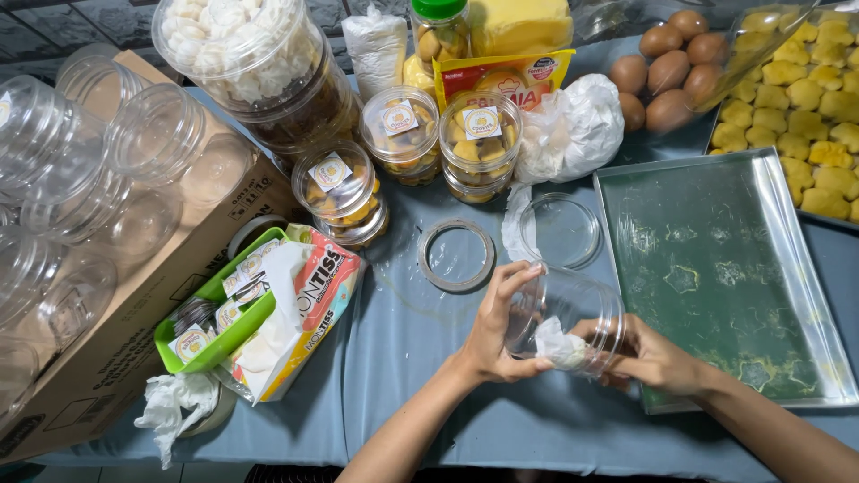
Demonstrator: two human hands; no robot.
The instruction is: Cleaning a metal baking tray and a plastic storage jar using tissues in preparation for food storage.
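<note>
Both hands are on the clear plastic jar (565,317), which is tipped on its side just above the desk (420,349). The left hand (495,331) is clamped around the jar's open mouth, thumb low and fingers arched over the rim. The right hand (651,358) cups the base, and a wad of white tissue (559,344) sits pressed inside against the wall. The risk, as I see it: the jar is thin and slick, so a hard squeeze could buckle the wall or pop it out of the grip. If it slips, it would likely roll toward the empty metal tray (716,277) just beside it, or knock the loose lid (564,231) lying near the tape ring (456,255). The tissue could also shred and leave scraps inside.
</note>
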